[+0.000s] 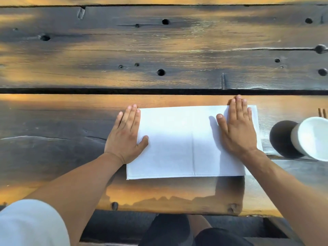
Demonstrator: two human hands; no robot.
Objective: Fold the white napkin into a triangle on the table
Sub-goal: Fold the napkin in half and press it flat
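Note:
The white napkin lies flat as a rectangle on the near plank of the dark wooden table, with a vertical crease slightly right of its middle. My left hand lies flat along the napkin's left edge, fingers straight, thumb resting on the cloth. My right hand presses flat on the right part of the napkin, its fingertips reaching just past the far edge.
A white cup stands at the right edge, close to the napkin's right side, casting a dark round shadow. Thin wooden sticks show just behind it. The table's near edge runs below the napkin; my knees show under it.

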